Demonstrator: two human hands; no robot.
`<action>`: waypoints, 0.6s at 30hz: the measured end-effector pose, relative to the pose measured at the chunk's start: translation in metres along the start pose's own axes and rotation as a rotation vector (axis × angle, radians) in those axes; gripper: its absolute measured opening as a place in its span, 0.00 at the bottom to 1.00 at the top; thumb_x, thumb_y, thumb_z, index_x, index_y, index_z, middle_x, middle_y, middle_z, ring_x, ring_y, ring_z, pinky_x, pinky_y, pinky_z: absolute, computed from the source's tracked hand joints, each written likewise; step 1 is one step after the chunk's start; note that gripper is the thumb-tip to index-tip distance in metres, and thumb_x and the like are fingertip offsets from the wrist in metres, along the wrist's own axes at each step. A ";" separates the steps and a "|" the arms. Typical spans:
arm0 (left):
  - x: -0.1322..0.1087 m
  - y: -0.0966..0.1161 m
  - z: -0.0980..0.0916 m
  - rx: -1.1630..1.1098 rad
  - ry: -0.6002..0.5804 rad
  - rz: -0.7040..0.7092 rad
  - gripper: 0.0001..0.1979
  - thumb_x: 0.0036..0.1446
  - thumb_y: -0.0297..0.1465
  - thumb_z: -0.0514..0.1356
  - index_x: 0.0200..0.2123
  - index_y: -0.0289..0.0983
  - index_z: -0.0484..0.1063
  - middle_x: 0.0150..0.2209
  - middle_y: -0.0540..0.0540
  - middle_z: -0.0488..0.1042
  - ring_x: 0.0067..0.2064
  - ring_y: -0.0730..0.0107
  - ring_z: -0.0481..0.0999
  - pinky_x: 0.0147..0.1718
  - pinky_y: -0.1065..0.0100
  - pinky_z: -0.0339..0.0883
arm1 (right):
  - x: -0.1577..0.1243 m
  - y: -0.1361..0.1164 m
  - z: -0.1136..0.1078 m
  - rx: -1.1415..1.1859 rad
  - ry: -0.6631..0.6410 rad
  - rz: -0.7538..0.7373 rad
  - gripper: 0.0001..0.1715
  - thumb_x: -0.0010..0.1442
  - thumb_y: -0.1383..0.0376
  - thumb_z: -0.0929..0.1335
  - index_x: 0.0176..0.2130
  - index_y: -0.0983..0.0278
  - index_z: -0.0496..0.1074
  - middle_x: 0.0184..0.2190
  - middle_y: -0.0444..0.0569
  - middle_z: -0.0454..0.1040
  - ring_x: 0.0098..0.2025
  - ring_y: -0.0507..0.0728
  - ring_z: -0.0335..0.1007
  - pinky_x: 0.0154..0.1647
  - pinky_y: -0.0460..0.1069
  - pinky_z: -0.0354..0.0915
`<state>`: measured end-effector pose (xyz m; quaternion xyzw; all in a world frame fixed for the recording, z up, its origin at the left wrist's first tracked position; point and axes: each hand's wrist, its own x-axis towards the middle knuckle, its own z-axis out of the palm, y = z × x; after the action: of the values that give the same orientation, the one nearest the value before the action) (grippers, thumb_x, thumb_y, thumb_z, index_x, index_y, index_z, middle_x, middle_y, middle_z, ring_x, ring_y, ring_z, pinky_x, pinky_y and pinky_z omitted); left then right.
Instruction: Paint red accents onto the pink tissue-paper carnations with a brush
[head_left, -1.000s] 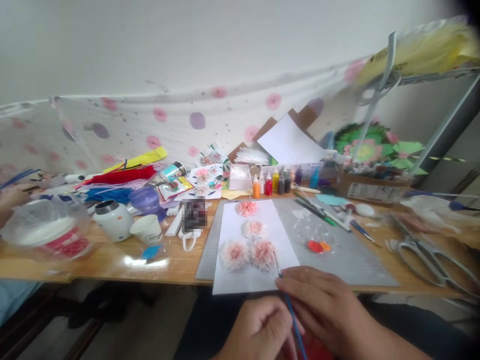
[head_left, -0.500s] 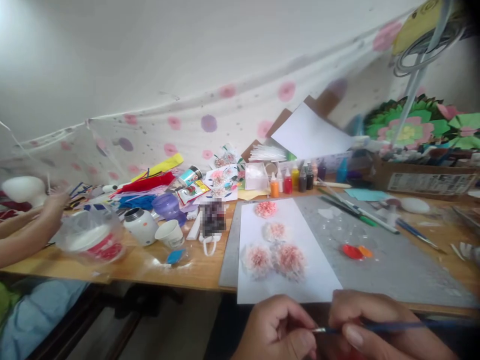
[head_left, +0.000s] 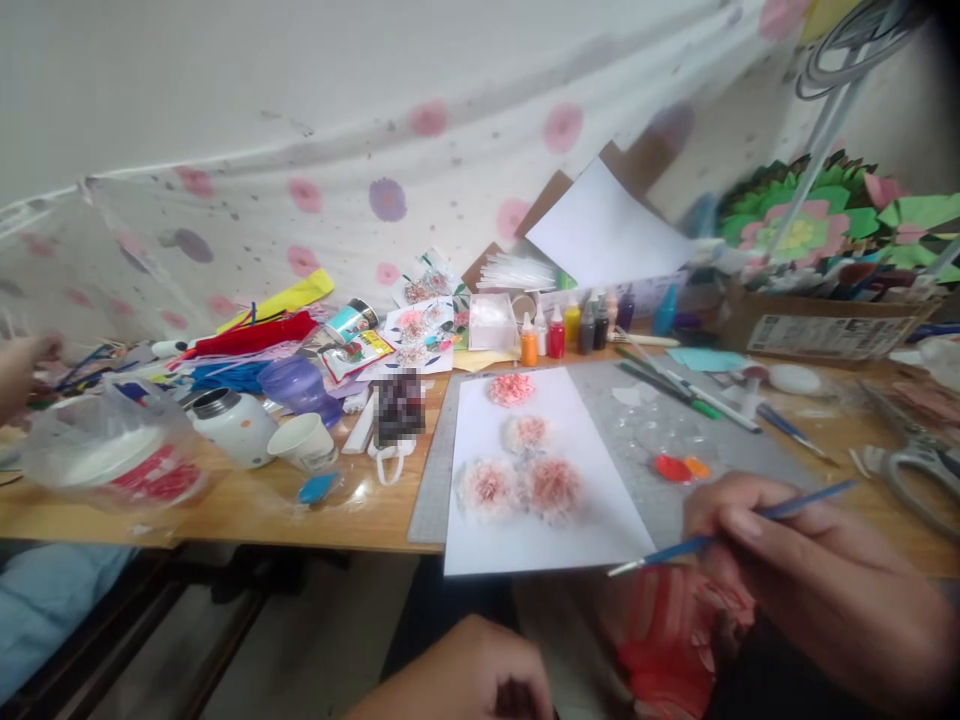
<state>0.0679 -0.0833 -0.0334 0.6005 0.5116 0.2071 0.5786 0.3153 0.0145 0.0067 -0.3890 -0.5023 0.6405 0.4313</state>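
Note:
My right hand (head_left: 795, 560) holds a thin blue paintbrush (head_left: 679, 548) between thumb and fingers, its pale tip pointing left, just off the sheet's front edge. Low in the view, my left hand (head_left: 480, 672) is curled closed in front of the table; its fingertips and anything inside them are hidden. A white sheet of paper (head_left: 480, 552) lies partly on a grey mat (head_left: 430, 500) and overhangs its front edge. On the sheet are several fluffy pink-and-white flower shapes (head_left: 553, 488). Blobs of red paint (head_left: 672, 468) and orange paint (head_left: 697, 467) lie right of the sheet.
Small paint bottles (head_left: 556, 333) line the back. Scissors (head_left: 926, 478) and brushes lie at right, near a cardboard box (head_left: 825, 335). A paper cup (head_left: 301, 441), a white jar (head_left: 236, 430) and a bagged tub (head_left: 150, 465) stand left. Another person's arm (head_left: 21, 375) reaches in there.
My hands have come apart: the left fingers no longer touch the brush tip. The right hand has lifted the brush toward the sheet's front corner, and the left has dropped lower. The view has shifted right.

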 end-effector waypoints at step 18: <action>-0.010 -0.017 0.002 -0.739 0.744 -0.113 0.19 0.50 0.43 0.64 0.32 0.31 0.70 0.28 0.42 0.75 0.26 0.71 0.72 0.27 0.70 0.64 | 0.012 -0.005 -0.022 0.013 0.177 -0.153 0.14 0.45 0.54 0.74 0.24 0.63 0.76 0.20 0.48 0.69 0.21 0.51 0.63 0.20 0.43 0.59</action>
<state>0.0592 -0.0960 -0.0463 0.2140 0.6066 0.5414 0.5414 0.3325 0.0333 0.0063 -0.4018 -0.4861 0.5722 0.5243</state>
